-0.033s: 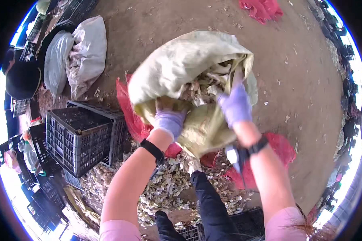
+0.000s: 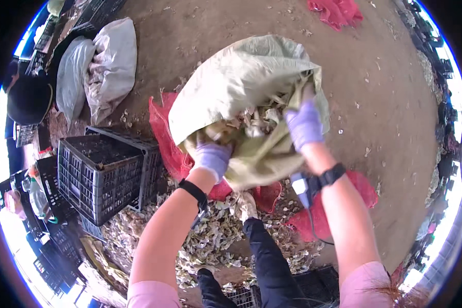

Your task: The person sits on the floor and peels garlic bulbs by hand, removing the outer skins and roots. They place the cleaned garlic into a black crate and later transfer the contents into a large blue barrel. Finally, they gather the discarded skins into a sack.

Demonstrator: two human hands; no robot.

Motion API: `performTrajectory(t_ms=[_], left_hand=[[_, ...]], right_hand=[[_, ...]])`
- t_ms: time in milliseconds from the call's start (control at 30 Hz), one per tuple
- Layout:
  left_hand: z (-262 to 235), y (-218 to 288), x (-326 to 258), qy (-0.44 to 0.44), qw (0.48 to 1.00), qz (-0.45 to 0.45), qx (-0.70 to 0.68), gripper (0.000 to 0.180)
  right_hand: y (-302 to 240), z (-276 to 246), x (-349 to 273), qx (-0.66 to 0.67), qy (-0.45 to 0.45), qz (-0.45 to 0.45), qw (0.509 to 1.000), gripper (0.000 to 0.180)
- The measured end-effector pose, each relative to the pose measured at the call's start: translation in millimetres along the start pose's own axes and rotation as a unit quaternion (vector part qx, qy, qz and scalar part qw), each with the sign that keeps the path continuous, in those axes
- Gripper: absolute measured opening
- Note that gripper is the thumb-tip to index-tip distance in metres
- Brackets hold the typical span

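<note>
A large off-white woven sack point(image 2: 246, 72) lies before me with its mouth turned my way. Pale, papery pieces and what look like garlic bulbs point(image 2: 259, 123) show inside the opening. My left hand point(image 2: 213, 156), in a lavender glove, is closed on the left part of the sack's rim; its fingertips are hidden in the folds. At the right side of the mouth, my gloved right hand point(image 2: 304, 126) grips the bunched edge, its fingers somewhat blurred. Red mesh cloth point(image 2: 164, 128) lies partly under the sack.
Black plastic crates point(image 2: 100, 174) stand at the left, with filled white sacks point(image 2: 110, 66) beyond them. Dry husks point(image 2: 213, 238) litter the floor around my feet. Another red mesh piece point(image 2: 339, 13) lies far off. A small device with a cable point(image 2: 302, 190) hangs by my right wrist.
The sack has shifted slightly to the right and its mouth has changed shape. My right hand has moved a little right, and the contents inside have tumbled, showing more pale pieces.
</note>
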State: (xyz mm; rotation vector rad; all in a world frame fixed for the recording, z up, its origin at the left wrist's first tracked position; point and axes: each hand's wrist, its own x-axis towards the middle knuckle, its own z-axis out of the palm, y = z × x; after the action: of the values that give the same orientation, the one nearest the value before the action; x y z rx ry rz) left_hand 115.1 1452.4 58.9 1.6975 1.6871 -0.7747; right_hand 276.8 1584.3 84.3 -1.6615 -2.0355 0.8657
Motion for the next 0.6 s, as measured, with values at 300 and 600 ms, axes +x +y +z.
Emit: performTrajectory(t_ms=[300, 600], left_hand=[[135.7, -52.3, -86.9, -0.056, 0.99, -0.083, -0.102, 0.025], [70.0, -95.8, -317.0, 0.401, 0.865, -0.077, -0.292, 0.017]], right_hand=[[-8.2, -26.5, -71.0, 0.515, -0.025, 0.144, 0.845, 0.02], [-267.6, -98.7, -114.5, 0.57, -0.051, -0.071, 0.817, 0.038]])
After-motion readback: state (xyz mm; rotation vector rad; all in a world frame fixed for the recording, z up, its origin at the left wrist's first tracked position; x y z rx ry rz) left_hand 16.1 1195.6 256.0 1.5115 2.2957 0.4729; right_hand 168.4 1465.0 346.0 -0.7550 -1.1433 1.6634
